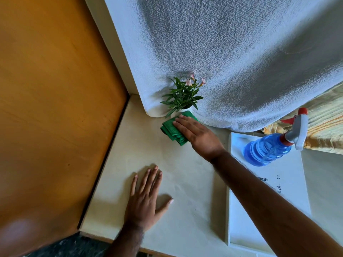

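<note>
On the tabletop (185, 219), at 12 o'clock from the left hand (146, 199) lying spread flat, the right hand (198, 134) is pressing straight fingers on the cloth (170, 129) beside the plant (181, 95); wiping is probably running midway, the tray (239, 229) at 3 o'clock seemingly not yet done.

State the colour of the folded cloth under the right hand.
Green; the folded cloth under the right hand shows in the head view.
</note>
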`<control>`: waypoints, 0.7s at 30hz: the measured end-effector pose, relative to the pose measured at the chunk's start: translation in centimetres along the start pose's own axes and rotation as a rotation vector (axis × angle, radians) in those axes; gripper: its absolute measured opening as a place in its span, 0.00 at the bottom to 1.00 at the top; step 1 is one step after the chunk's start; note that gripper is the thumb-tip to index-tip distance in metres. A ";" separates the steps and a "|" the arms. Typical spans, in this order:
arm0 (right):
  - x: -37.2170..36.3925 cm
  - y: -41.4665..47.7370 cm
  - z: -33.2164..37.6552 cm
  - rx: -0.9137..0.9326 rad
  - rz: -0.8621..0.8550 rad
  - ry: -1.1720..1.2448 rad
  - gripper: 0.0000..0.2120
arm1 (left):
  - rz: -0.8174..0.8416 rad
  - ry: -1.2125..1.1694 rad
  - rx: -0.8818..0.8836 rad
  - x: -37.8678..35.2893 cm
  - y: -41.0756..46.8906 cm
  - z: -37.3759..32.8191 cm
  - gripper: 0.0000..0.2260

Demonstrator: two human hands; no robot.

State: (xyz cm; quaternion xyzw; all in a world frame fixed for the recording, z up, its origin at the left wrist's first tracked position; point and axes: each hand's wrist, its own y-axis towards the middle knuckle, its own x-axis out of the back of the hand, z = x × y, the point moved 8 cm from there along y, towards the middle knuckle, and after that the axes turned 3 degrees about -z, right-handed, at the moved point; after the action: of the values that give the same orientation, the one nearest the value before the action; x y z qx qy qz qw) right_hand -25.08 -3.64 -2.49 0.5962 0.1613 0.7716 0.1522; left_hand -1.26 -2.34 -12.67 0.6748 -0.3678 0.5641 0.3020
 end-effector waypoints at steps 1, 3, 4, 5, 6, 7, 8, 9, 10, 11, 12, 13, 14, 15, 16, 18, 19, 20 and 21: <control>-0.1 0.2 -0.1 0.013 0.003 -0.004 0.22 | -0.006 0.000 -0.004 0.1 0.0 -0.1 0.43; -0.9 0.2 -0.9 0.005 0.040 -0.004 0.23 | -0.023 -0.002 -0.010 0.2 0.0 -0.2 0.43; -1.5 -0.2 -1.3 -0.008 0.064 -0.002 0.24 | -0.031 -0.001 -0.012 0.3 0.0 -0.2 0.43; -2.1 -0.6 -1.8 -0.025 0.094 0.003 0.24 | -0.037 -0.001 -0.013 0.3 0.0 -0.2 0.43; -2.7 -1.0 -2.1 -0.045 0.124 0.008 0.25 | -0.040 -0.003 -0.015 0.4 0.0 -0.2 0.43; -3.2 -1.5 -2.3 -0.069 0.149 0.014 0.25 | -0.042 -0.002 -0.015 0.3 0.0 -0.2 0.43; -3.5 -1.8 -2.4 -0.093 0.162 0.021 0.26 | -0.040 0.002 -0.014 0.3 0.0 -0.1 0.43; -3.7 -2.0 -2.5 -0.114 0.169 0.031 0.26 | -0.038 0.007 -0.015 0.2 0.0 -0.1 0.43; -3.8 -2.2 -2.4 -0.132 0.177 0.044 0.25 | -0.035 0.009 -0.017 0.1 0.0 -0.1 0.43; -3.8 -2.3 -2.4 -0.151 0.190 0.055 0.26 | -0.035 0.008 -0.017 0.1 -0.1 0.0 0.44; -3.8 -2.3 -2.4 -0.164 0.202 0.058 0.27 | -0.033 0.005 -0.017 0.1 0.0 0.0 0.44; -3.8 -2.3 -2.3 -0.169 0.226 0.061 0.28 | -0.028 0.007 -0.016 0.0 0.0 0.0 0.44; -3.8 -2.2 -2.3 -0.179 0.270 0.074 0.29 | -0.020 0.013 -0.013 -0.1 0.0 0.0 0.44; -3.7 -2.1 -2.4 -0.205 0.321 0.088 0.29 | -0.010 0.019 -0.013 -0.2 0.0 -0.1 0.44; -3.6 -1.9 -2.5 -0.230 0.376 0.095 0.30 | -0.002 0.025 -0.010 -0.2 0.0 0.0 0.44; -2.8 -1.4 -2.4 -0.243 0.455 0.071 0.29 | 0.014 0.032 -0.005 -0.3 0.0 0.1 0.44; -2.2 -1.2 -2.4 -0.251 0.462 0.061 0.29 | 0.019 0.033 -0.003 -0.3 0.0 0.2 0.44; -1.2 -0.9 -2.2 -0.259 0.438 0.062 0.29 | 0.018 0.032 -0.005 -0.3 0.0 0.1 0.44; -0.1 -1.0 -2.1 -0.269 0.401 0.064 0.29 | 0.019 0.031 -0.006 -0.3 0.0 0.2 0.44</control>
State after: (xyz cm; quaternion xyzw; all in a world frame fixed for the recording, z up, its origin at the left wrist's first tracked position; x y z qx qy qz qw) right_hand -27.04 -2.98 -3.52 0.5661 -0.0599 0.8193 0.0687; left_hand -1.20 -2.42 -13.02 0.6616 -0.3712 0.5762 0.3041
